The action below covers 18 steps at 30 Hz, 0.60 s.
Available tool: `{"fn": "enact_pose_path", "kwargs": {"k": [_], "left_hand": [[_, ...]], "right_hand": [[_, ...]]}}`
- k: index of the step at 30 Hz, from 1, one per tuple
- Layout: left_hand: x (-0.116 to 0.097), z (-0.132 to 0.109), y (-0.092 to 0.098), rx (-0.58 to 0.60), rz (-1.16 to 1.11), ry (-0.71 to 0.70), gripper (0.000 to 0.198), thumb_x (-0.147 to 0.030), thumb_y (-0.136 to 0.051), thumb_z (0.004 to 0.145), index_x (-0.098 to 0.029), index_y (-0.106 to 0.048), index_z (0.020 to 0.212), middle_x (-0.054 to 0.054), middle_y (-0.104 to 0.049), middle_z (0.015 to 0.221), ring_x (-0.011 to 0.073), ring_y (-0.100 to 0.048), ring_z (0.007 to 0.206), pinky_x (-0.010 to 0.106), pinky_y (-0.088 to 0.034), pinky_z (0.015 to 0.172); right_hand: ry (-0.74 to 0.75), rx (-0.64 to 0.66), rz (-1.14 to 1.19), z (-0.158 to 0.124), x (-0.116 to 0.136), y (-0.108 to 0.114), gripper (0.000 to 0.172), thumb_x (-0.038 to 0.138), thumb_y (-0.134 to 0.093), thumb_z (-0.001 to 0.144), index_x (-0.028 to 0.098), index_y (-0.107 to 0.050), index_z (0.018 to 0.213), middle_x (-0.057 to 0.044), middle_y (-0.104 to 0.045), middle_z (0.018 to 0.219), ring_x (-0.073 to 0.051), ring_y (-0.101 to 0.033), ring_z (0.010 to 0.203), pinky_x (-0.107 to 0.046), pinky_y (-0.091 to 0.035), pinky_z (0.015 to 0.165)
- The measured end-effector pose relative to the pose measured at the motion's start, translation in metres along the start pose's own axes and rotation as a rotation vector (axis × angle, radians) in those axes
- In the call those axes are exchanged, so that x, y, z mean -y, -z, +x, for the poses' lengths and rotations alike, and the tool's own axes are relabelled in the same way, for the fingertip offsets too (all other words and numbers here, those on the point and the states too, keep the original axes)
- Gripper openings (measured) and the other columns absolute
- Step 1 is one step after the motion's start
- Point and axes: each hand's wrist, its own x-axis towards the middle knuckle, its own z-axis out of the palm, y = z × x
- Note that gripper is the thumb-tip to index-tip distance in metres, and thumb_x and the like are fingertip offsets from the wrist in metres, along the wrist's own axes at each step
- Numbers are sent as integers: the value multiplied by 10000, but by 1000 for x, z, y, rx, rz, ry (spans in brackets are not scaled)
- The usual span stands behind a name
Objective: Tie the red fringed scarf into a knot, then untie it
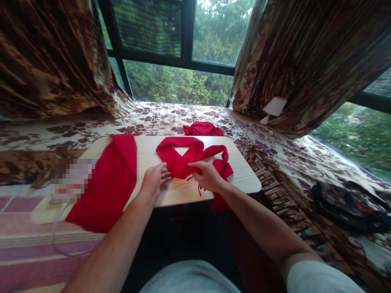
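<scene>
A long red cloth strip [180, 163] lies looped and crossed over itself on the pale wooden tabletop [244, 171]. Thin red strings hang near its front edge. My right hand [208, 176] pinches the front of the strip between thumb and fingers. Beside the strip's left edge is my left hand [155, 179], fingers extended and slightly apart; whether the fingertips touch the cloth I cannot tell. Part of the red cloth drops over the front edge below my right wrist.
A larger folded red cloth [113, 183] covers the tabletop's left part, beside a blurred-out flat device [73, 181] with a white cable. Another red cloth bundle [203, 129] rests behind the board on floral fabric. A small white lamp [275, 106] and black bag [342, 207] are to the right.
</scene>
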Motion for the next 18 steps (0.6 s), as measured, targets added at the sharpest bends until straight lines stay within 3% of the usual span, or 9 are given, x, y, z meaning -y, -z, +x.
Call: {"fn": "enact_pose_path", "kwargs": {"k": [3, 7, 10, 12, 14, 16, 18], "left_hand": [[1, -17, 0, -54, -147, 75, 142, -262, -639, 841, -160, -550, 886, 43, -604, 734, 135, -609, 556, 242, -518, 514], [4, -29, -12, 173, -186, 283, 239, -345, -575, 913, -111, -611, 943, 148, -681, 795, 208, -689, 631, 298, -579, 560], [6, -23, -28, 248, -302, 303, 235, -313, -542, 935, -110, -631, 1013, 136, -709, 828, 217, -706, 646, 331, -606, 593], [8, -15, -39, 249, -373, 266, 171, -215, -546, 912, -115, -638, 1015, 109, -719, 826, 212, -708, 649, 330, -611, 596], [12, -8, -49, 176, -409, 213, 146, -93, -560, 849, -105, -634, 973, 85, -712, 773, 198, -702, 636, 310, -610, 606], [17, -3, -55, 90, -417, 167, 181, -11, -560, 786, -96, -621, 933, 69, -695, 714, 179, -687, 600, 293, -608, 620], [21, -1, -57, 83, -416, 159, 208, 9, -559, 760, -93, -617, 931, 69, -693, 706, 173, -678, 577, 295, -608, 625]], "right_hand": [[-136, -86, 93, 7, -1, -3, 426, 171, -545, 794, 139, -723, 1179, -58, -733, 870, -158, -654, 729, -260, -522, 663], [-203, -95, 147, 9, 2, -3, 444, 211, -544, 793, 142, -716, 1196, -35, -713, 780, -125, -583, 602, -231, -470, 567], [-203, -114, 147, 4, 8, 0, 432, 218, -546, 797, 148, -714, 1189, -40, -717, 811, -128, -586, 625, -230, -460, 574], [-145, -39, 133, -2, 11, 4, 349, 244, -565, 816, 152, -737, 1106, -34, -710, 810, -127, -581, 647, -222, -444, 582], [-69, 156, 113, -6, 12, 10, 255, 310, -568, 864, 143, -750, 928, -15, -679, 739, -115, -555, 628, -211, -414, 575], [-53, 296, 79, -6, 8, 16, 359, 373, -503, 934, 130, -713, 772, -4, -639, 668, -104, -532, 600, -206, -395, 572], [-94, 223, -21, -2, 2, 22, 400, 384, -463, 967, 130, -690, 757, -14, -644, 685, -114, -550, 626, -218, -411, 606]]}}
